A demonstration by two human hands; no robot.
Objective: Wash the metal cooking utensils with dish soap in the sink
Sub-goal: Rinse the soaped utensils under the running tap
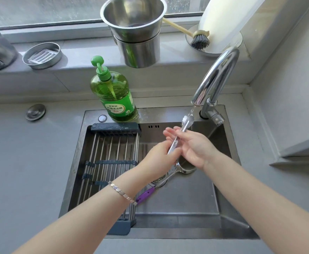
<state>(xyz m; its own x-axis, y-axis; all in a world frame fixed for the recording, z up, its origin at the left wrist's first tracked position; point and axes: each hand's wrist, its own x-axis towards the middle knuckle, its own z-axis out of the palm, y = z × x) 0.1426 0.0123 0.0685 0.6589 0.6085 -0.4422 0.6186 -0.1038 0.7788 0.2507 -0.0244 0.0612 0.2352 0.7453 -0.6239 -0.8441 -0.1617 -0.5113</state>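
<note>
head camera, seemingly close, looks down into sink (168,235)

The left hand (159,158) grips the lower end of the metal tongs (184,123), holding them tilted up over the sink (186,198) with their scalloped tips under a thin stream from the faucet (217,76). The right hand (194,149) lies against the tongs' shaft with straight fingers. Below the hands a ladle (186,166) with a purple handle rests on the sink floor. A roll-up rack (109,153) covers the sink's left part, and a green dish soap bottle (113,94) stands on its back rim.
</note>
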